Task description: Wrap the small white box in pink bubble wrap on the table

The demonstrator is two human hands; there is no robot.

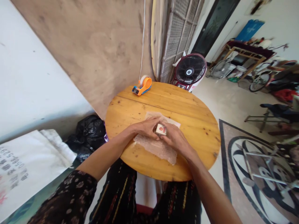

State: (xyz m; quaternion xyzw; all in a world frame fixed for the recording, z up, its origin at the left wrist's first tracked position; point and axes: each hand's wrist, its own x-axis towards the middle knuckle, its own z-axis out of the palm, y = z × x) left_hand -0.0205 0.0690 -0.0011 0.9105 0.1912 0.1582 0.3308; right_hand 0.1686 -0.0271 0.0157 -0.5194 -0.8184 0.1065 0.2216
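A small white box [161, 129] with a red and orange mark on its top stands on a sheet of bubble wrap [156, 149]. The sheet lies flat on the round wooden table [196, 124]. My left hand [148, 127] is curved round the left side of the box, with its thumb at the near side. From the right, my right hand [174, 134] holds the same box between thumb and fingers. Parts of the box's sides are hidden by my fingers.
An orange and blue tape dispenser [143, 86] sits at the table's far left edge. Behind the table stands a fan [190, 70]. Black plastic bags [90, 133] and a white sack [35, 158] lie at the left. A metal-framed chair [266, 174] is on the right.
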